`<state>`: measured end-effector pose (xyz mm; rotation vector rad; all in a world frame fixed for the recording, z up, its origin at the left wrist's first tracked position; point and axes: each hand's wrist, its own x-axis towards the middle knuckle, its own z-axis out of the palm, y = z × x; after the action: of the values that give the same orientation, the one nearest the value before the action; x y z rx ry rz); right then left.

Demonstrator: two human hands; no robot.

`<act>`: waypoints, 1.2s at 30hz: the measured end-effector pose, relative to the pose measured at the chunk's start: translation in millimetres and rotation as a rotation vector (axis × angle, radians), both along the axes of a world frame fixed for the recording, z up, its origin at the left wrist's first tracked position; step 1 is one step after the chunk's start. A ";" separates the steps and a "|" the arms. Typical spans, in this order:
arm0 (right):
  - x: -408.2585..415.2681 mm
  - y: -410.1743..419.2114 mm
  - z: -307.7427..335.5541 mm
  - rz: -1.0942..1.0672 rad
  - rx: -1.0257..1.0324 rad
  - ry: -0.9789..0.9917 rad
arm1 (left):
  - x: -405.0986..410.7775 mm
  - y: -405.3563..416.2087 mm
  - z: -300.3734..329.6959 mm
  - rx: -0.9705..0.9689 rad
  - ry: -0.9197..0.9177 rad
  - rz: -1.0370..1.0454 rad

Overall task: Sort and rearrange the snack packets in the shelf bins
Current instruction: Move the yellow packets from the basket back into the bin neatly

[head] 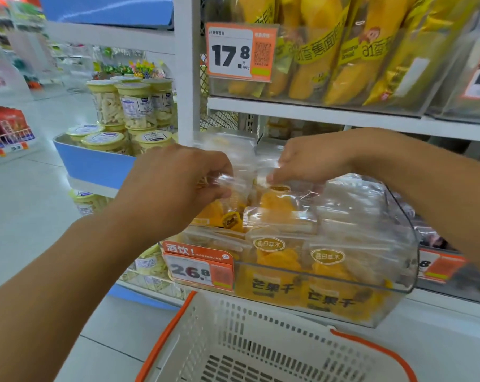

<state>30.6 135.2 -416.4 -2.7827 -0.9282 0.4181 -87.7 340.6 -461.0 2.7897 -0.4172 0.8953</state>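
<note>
A clear plastic shelf bin holds several transparent packets of orange dried mango, standing in rows behind a 26.8 price tag. My left hand pinches the clear top edge of a packet above the bin's back left. Just to its right, my right hand pinches the top of the same or a neighbouring clear packet; I cannot tell which. Both hands hover over the bin's rear rows.
A white basket with an orange rim sits below the bin. The shelf above carries a bin of yellow banana-bread packs with a 17.8 tag. Jars of snacks stand on a blue display at left. Aisle floor lies further left.
</note>
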 end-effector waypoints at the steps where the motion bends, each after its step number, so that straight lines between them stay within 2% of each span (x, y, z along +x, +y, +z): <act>1: 1.2 3.5 -2.7 -0.018 -0.033 0.041 | 0.8 -1.5 0.7 0.010 0.008 -0.004; 4: -2.5 7.8 -4.9 -0.038 -0.066 0.181 | 2.9 -8.0 -0.4 0.032 0.055 -0.009; 5: -1.2 5.2 -2.2 -0.013 -0.048 0.165 | 3.6 -9.7 -1.7 0.032 0.064 -0.011; 7: 0.1 -3.1 6.6 0.038 0.029 0.046 | 2.2 -11.1 -3.5 -0.010 0.052 -0.022; 10: -3.3 -14.0 14.8 0.096 0.257 -0.129 | -6.4 -8.0 -2.3 -0.100 -0.033 -0.045; 13: -15.3 -15.1 13.0 0.197 0.237 -0.337 | -16.6 -1.9 5.0 -0.156 -0.186 -0.020; 16: -21.7 -11.5 8.3 0.219 0.126 -0.368 | -19.6 5.3 9.1 -0.132 -0.211 0.073; 18: -23.8 -10.0 5.0 0.231 0.058 -0.343 | -18.9 9.5 5.7 -0.116 -0.049 0.161; 21: -27.7 -5.4 -1.3 0.255 -0.037 -0.253 | -19.1 14.4 -1.2 -0.214 0.197 0.206; 26: -29.3 3.6 7.8 0.193 -0.197 -0.138 | -17.6 18.2 -8.7 -0.362 0.262 0.152; 30: -35.5 14.5 10.2 0.190 -0.337 -0.135 | -12.6 16.3 -15.1 -0.378 0.244 0.120; 36: -27.5 18.0 -4.5 0.095 -0.302 0.070 | -10.4 17.9 -14.2 -0.445 0.232 0.073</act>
<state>3.1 153.3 -420.9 -2.9721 -1.0628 0.7214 -98.1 358.5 -475.2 2.4637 -0.0673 0.5790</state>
